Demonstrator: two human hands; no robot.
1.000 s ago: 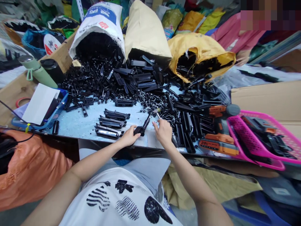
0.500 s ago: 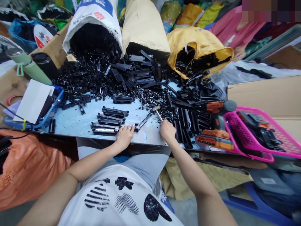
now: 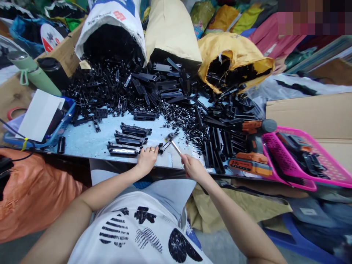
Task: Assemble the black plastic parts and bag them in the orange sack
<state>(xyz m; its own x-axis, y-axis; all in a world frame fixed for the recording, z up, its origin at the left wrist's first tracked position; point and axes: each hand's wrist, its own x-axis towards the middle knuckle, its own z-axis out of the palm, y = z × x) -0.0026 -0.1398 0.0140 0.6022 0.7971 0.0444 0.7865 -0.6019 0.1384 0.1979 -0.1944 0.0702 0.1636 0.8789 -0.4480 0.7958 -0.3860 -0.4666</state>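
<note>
My right hand is closed around the handle of a small hammer. The hammer's head lies over a slim black folding plastic part near the table's front edge, hiding some of it. My left hand pinches the near end of that part between thumb and fingers. Just left of this hand, similar black assembled pieces lie in a row, with another piece farther back. Beyond the hammer spreads a heap of small metal pins.
Loose black parts pile up before a white sack, a cream sack and a yellow sack. On the right are a cordless drill and pink basket; on the left, a blue basket and green bottle.
The hammer has swung left and toward me, its head now over the black part. My right hand has shifted left and slightly lower. My left hand stays almost in place.
</note>
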